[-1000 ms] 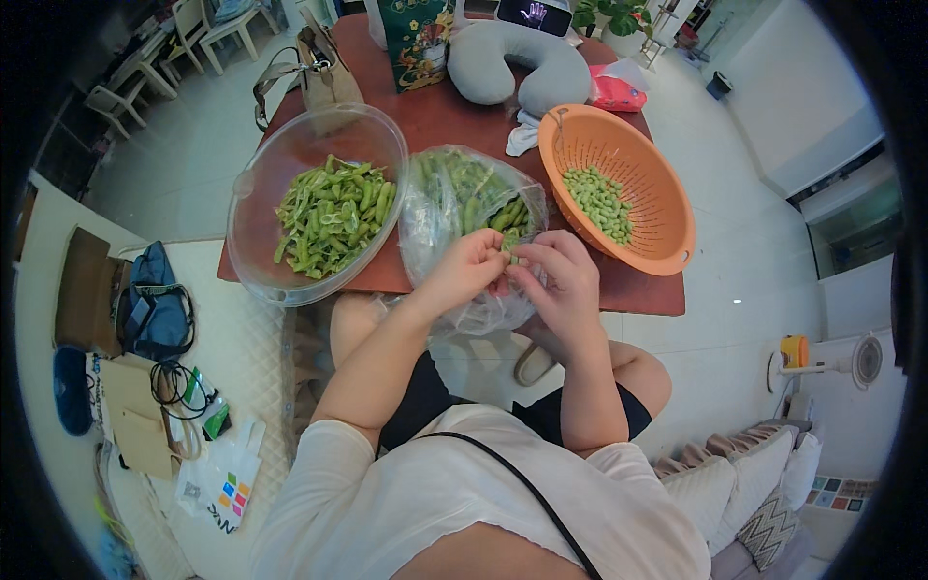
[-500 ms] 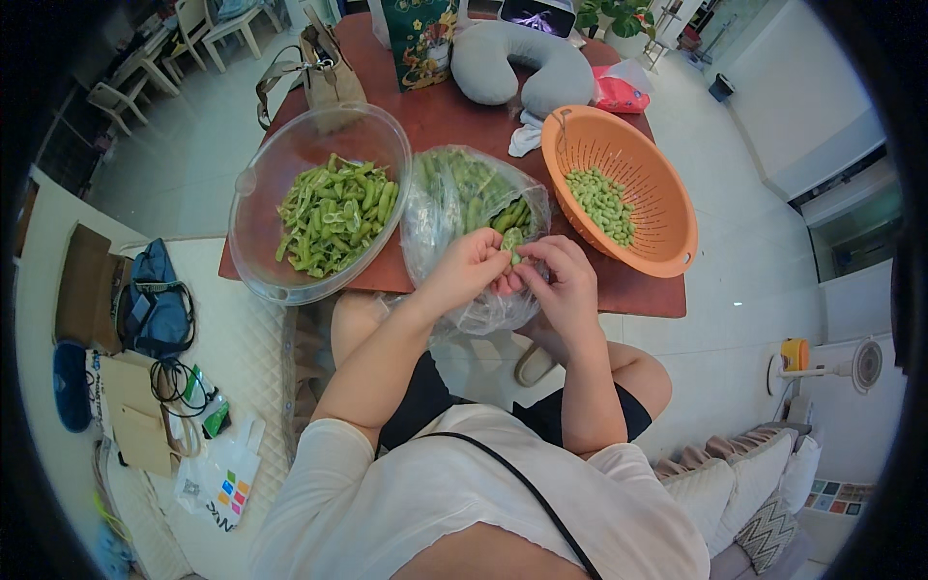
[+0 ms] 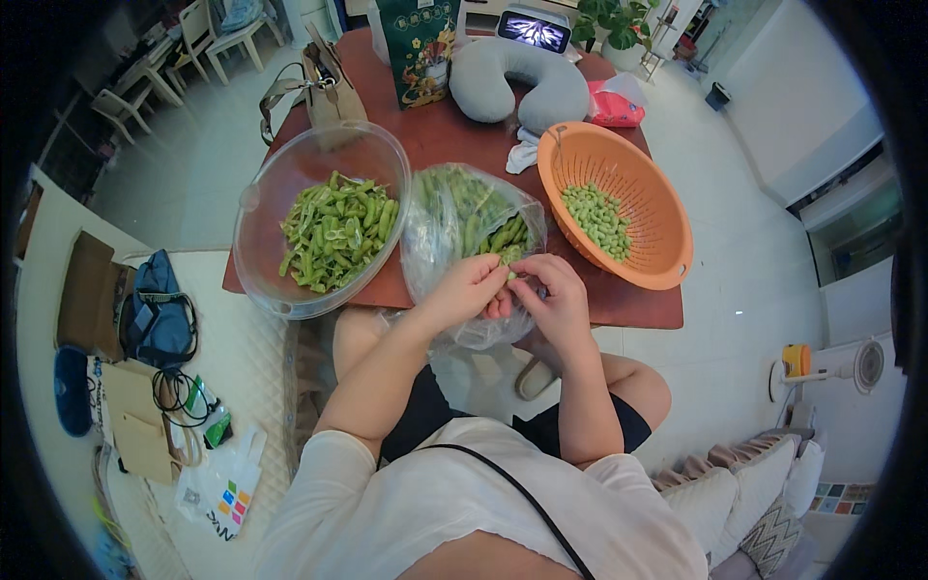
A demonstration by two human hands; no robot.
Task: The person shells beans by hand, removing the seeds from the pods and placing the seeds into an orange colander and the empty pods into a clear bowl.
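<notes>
My left hand (image 3: 471, 289) and my right hand (image 3: 555, 296) meet over the near table edge, fingertips pinched round a green soybean pod (image 3: 510, 272). Fingers partly cover the pod. Just beyond them, a clear plastic bag (image 3: 425, 253) lies open with whole green pods (image 3: 507, 235) inside. To its left stands a large clear bowl (image 3: 253, 246) of flattened, split-looking pods (image 3: 338, 232). On the right, an orange colander (image 3: 659, 206) tilts on the table, with shelled green beans (image 3: 597, 222) gathered in it.
On the far part of the red-brown table (image 3: 628, 307) are a grey neck pillow (image 3: 483, 85), a dark green paper bag (image 3: 422, 53), a small screen (image 3: 535, 31), a pink packet (image 3: 616, 103) and a beige handbag (image 3: 331, 92). A cushioned seat (image 3: 261, 372) lies left, a fan (image 3: 865, 365) right.
The whole view has shifted, so the table things sit slightly lower. My fingers have closed in further over the pod, and less of it shows.
</notes>
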